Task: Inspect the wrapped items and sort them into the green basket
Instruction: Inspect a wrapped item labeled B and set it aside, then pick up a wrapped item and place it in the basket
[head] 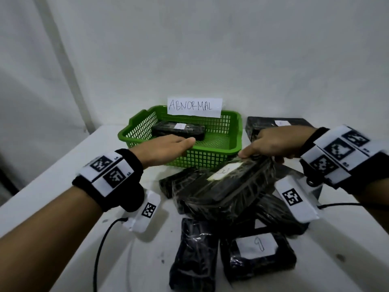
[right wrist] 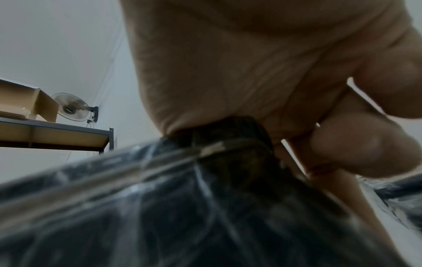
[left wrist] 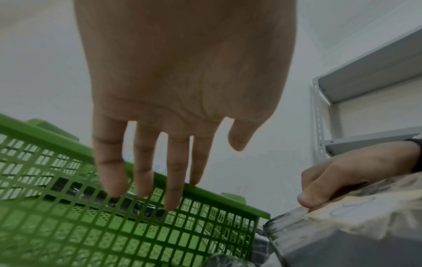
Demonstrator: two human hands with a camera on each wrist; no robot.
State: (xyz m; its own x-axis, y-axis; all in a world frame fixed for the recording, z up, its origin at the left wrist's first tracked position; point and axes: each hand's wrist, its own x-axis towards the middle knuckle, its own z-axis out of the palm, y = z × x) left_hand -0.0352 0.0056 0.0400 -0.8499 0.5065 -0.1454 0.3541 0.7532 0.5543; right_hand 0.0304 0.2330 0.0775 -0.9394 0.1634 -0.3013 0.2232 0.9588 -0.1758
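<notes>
Several wrapped items (head: 231, 218) heaped before green basket (head: 235, 142); shelving (left wrist: 365, 94) behind.

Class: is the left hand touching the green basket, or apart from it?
Cannot tell. The left hand overlaps the green basket in both the left wrist and head views; neither shows contact or gap.

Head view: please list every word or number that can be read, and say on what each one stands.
"ABNORMAL": paper sign at the back rim of the green basket.
"9": white label on the nearest wrapped item.
Label on the item in the basket: too small to read.
Label on the item under the right hand: blurred, not readable.
Label on the far right item: not readable.
</notes>
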